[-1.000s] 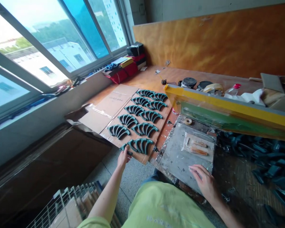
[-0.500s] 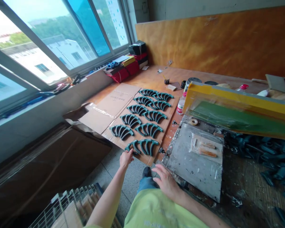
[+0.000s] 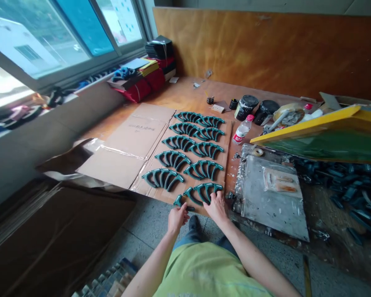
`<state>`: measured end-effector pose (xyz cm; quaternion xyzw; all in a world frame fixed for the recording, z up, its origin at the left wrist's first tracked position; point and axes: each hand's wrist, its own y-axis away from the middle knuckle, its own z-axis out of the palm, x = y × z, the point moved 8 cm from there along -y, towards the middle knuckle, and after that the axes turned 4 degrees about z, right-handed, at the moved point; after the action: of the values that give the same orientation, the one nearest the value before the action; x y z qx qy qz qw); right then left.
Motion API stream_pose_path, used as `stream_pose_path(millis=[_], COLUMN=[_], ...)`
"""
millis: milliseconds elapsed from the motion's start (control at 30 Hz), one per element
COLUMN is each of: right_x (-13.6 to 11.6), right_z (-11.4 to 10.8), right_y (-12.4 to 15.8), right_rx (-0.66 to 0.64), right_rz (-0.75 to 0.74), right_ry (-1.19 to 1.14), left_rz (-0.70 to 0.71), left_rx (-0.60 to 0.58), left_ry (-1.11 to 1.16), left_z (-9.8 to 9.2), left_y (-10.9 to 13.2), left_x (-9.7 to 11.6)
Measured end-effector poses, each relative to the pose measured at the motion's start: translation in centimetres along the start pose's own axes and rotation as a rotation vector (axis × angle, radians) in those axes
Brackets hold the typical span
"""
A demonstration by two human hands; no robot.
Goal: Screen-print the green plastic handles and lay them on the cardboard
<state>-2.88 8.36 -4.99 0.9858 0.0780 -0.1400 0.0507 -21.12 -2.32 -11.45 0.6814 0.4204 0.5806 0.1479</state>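
Dark green curved handle-like pieces [image 3: 163, 179] lie in overlapping fans, in two columns on a flattened cardboard sheet [image 3: 114, 165]. At the sheet's near edge, my left hand [image 3: 177, 218] is closed on one green piece [image 3: 178, 200], which sits apart at the left of the nearest fan. My right hand [image 3: 217, 207] has its fingers bent around the rightmost piece [image 3: 217, 187] of that fan. Its palm side is hidden, so the grip shows only in part.
Right of the cardboard are a bottle with a red cap [image 3: 243, 131], black tubs [image 3: 246, 108] and a grey board [image 3: 273, 206]. A yellow-edged frame with a green panel [image 3: 334, 142] tilts over a heap of dark pieces [image 3: 355, 194]. Red bundles [image 3: 139, 88] stand by the window.
My right hand has moved from beside the grey board onto the nearest fan. My left hand has drawn a green piece slightly away from that fan. The view has turned to the right.
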Motion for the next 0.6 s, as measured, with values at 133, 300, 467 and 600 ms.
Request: stream_pose_path(millis=[133, 300, 467, 600], right_x=[-0.4, -1.4, -1.5, -1.0], right_z=[0.5, 0.8, 0.9, 0.9], right_y=[0.2, 0.6, 0.9, 1.2], right_rx=[-0.052, -0.121, -0.18, -0.213], right_rz=[0.13, 0.181, 0.216, 0.142], right_ry=[0.062, 0.075, -0.025, -0.163], left_rz=[-0.008, 0.027, 0.111, 0.129], left_rx=[-0.073, -0.149, -0.172, -0.212], left_ry=[-0.04, -0.069, -0.114, -0.127], left_z=[0.0, 0.6, 0.3, 0.0], left_y=[-0.4, -1.2, -2.8, -3.1], left_x=[0.2, 1.2, 3.0, 3.9])
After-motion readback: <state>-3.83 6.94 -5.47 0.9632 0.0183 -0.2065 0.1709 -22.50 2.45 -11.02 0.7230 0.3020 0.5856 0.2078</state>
